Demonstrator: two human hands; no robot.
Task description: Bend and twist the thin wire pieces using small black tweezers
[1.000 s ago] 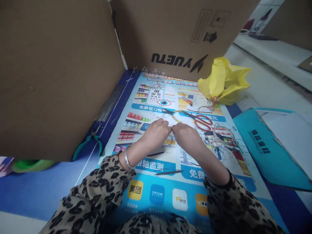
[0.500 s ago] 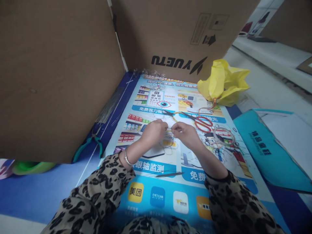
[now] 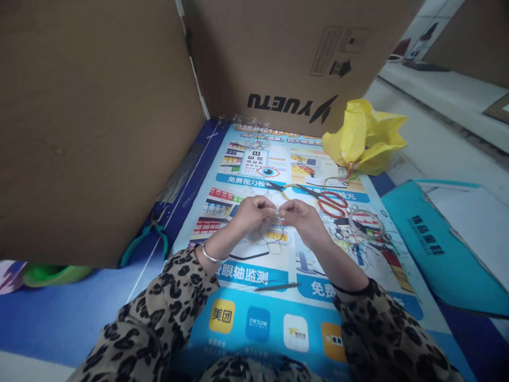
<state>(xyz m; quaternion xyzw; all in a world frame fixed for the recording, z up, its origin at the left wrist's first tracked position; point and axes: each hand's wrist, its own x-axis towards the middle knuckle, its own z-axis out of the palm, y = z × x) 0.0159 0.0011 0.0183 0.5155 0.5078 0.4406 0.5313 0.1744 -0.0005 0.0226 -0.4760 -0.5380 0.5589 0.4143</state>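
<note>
My left hand and my right hand meet fingertip to fingertip above the printed poster. Both are closed in a pinch. Between them is a thin strand that looks like fine wire, with faint loops hanging under the fingers; its ends are hidden. Just beyond the hands lie scissors with red handles and small pliers with yellow on the handle. To the right of my right hand sit a clear ring-shaped coil and tangled thin strands.
Cardboard panels stand at the back and left. Teal-handled pliers and a bundle of thin rods lie left. At right are a yellow bag and a teal box. Dark slim pieces lie in front.
My fingertips have come closer together, and the left hand has turned slightly, its bracelet showing more broadly. The tools and boxes have stayed in place.
</note>
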